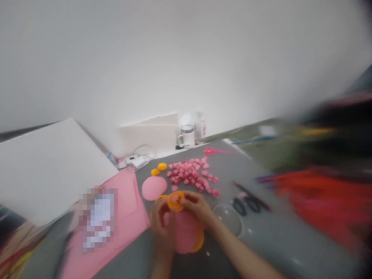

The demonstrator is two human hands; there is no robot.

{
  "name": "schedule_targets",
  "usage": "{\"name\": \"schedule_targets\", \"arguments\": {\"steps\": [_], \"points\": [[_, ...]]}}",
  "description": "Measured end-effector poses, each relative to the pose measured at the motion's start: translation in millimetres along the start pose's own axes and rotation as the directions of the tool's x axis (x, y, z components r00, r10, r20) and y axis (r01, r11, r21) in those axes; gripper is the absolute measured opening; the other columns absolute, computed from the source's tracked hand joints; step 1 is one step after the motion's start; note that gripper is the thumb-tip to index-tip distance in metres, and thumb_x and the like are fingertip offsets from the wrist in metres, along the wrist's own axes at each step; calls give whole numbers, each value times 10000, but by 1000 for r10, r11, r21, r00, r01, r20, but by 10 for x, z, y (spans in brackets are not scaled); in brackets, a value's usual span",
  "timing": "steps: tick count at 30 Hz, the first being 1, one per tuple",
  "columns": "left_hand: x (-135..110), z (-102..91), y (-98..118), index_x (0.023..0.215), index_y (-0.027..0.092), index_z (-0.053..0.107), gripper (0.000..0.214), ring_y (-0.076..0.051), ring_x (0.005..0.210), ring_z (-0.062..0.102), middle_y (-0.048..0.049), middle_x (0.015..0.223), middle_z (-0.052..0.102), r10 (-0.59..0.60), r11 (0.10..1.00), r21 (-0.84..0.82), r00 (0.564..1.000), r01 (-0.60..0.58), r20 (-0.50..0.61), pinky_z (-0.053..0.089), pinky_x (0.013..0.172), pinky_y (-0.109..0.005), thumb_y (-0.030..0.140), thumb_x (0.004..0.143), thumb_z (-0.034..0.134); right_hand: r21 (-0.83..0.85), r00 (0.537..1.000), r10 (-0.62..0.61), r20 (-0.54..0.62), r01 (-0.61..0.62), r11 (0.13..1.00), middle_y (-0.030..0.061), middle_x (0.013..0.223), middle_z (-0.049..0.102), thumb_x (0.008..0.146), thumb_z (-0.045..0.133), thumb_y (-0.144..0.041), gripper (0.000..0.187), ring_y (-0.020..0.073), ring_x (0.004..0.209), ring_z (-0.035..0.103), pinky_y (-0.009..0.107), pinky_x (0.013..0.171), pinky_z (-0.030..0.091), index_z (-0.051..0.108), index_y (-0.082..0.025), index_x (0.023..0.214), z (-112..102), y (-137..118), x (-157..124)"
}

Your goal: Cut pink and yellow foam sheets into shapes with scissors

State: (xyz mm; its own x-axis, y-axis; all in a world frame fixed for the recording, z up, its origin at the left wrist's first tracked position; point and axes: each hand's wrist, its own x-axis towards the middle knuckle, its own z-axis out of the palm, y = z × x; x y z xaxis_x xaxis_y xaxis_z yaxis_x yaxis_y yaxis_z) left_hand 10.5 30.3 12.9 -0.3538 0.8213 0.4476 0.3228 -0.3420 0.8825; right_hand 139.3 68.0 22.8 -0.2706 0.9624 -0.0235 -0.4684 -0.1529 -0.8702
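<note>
Above the grey table, my left hand [163, 219] is closed at the left edge of a small orange paper disc [172, 206]. A small pink piece [176, 198] sits at the disc's centre. From the right, my right hand [199, 207] pinches at this centre with thumb and forefinger. Below my hands lie a pink paper oval [186, 236] and an orange one [199, 242] that shows partly from under it. Just beyond is a heap of small pink folded pieces [187, 170]. Blur hides fine detail at the fingertips.
Pink sheets [116, 224] and a pink oval [154, 188] lie left, with small orange discs [162, 166] behind. Black-handled scissors [247, 203] and a clear round dish [228, 219] are right. A mug [187, 137] and bottle [200, 130] stand by the wall.
</note>
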Motion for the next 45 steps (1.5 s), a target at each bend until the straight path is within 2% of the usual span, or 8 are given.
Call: {"name": "schedule_targets", "arguments": {"steps": [3, 7, 13, 22, 31, 34, 39, 45], "points": [[2, -30, -55, 952, 189, 593, 162, -190, 960, 565, -83, 1006, 578, 231, 951, 214, 973, -223, -11, 486, 833, -348, 227, 803, 545, 25, 999, 15, -42, -14, 1000, 56, 877, 716, 635, 759, -339, 320, 200, 785, 654, 327, 715, 543, 714, -175, 906, -5, 6, -1], [5, -45, -61, 975, 195, 611, 181, -180, 947, 565, -75, 994, 572, 322, 885, 347, 946, -311, 26, 492, 821, -327, 199, 802, 558, -5, 999, 0, -37, 0, 1000, 49, 871, 719, 639, 757, -329, 307, 191, 766, 654, 320, 706, 550, 715, -182, 905, -16, 21, -7], [3, -30, 1, 882, 178, 627, 116, -171, 886, 592, -72, 963, 577, 366, 861, 396, 929, -319, -49, 526, 747, -299, 239, 800, 573, -146, 999, -30, 32, 34, 989, 33, 896, 723, 630, 751, -355, 361, 223, 817, 658, 340, 694, 566, 707, -202, 955, 4, 62, -17], [3, -20, -44, 808, 183, 629, 124, -178, 876, 604, -71, 929, 603, 349, 865, 420, 930, -275, -111, 526, 772, -324, 279, 800, 552, -329, 991, -111, 71, 128, 936, 44, 998, 708, 720, 644, -449, 365, 246, 895, 649, 367, 769, 548, 702, -214, 993, 29, 11, -34], [-30, -16, -82, 872, 191, 595, 92, -166, 920, 604, -62, 946, 619, 463, 775, 458, 884, -436, 58, 518, 800, -308, 188, 823, 517, -484, 982, -187, -10, 159, 861, 66, 819, 727, 781, 559, -447, 343, 236, 776, 656, 338, 702, 538, 730, -154, 833, 11, 51, -4], [-33, -22, -72, 857, 187, 594, 87, -164, 866, 616, -58, 901, 630, 396, 813, 461, 918, -355, 10, 522, 772, -307, 223, 825, 522, -421, 985, -160, 57, 169, 891, 62, 855, 718, 808, 524, -459, 362, 227, 775, 656, 333, 676, 545, 711, -170, 922, 19, 37, -22], [-21, -39, -20, 829, 180, 606, 117, -161, 809, 618, -66, 898, 623, 258, 885, 423, 961, -193, -101, 531, 645, -271, 270, 819, 531, -251, 969, -161, 188, 206, 946, 59, 1029, 687, 685, 708, -367, 421, 230, 944, 633, 354, 835, 507, 641, -219, 1074, 59, 1, -66], [-14, -25, -33, 822, 175, 585, 38, -183, 933, 584, -84, 982, 584, 393, 828, 461, 916, -319, -73, 532, 731, -309, 182, 789, 567, -348, 972, -174, 156, 219, 912, 48, 974, 710, 739, 650, -363, 286, 223, 907, 646, 342, 814, 523, 693, -206, 975, 45, -4, -54]]}}
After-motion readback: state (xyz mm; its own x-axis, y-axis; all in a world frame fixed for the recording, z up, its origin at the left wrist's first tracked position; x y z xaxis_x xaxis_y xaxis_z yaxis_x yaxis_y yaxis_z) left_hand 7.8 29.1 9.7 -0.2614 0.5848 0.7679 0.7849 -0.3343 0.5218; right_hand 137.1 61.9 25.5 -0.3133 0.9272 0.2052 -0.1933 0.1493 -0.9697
